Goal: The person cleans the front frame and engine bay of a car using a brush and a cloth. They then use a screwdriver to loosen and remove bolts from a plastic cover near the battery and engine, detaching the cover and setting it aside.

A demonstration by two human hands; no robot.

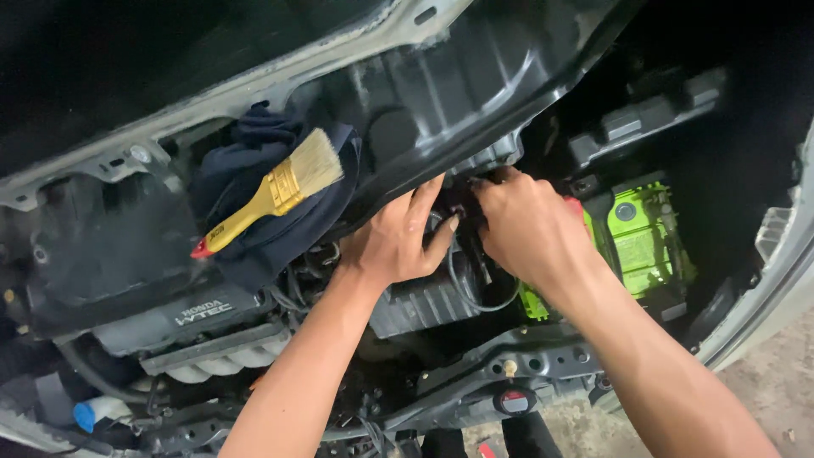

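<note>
I look down into a car's open engine bay. My left hand (398, 237) rests with fingers spread on dark parts under the black cowl panel (458, 93), fingertips at a small fitting. My right hand (526, 225) is curled beside it, fingers tucked into the same dark spot; whatever it pinches is hidden. A thin black hose (475, 297) loops below both hands. Just under them sits a ribbed grey housing (424, 305).
A yellow-handled paintbrush (271, 191) lies on a dark blue cloth (254, 170) at the left. A grey engine cover (186, 318) is lower left. A bright green battery (644, 242) sits to the right. The front crossbar (509, 365) runs below.
</note>
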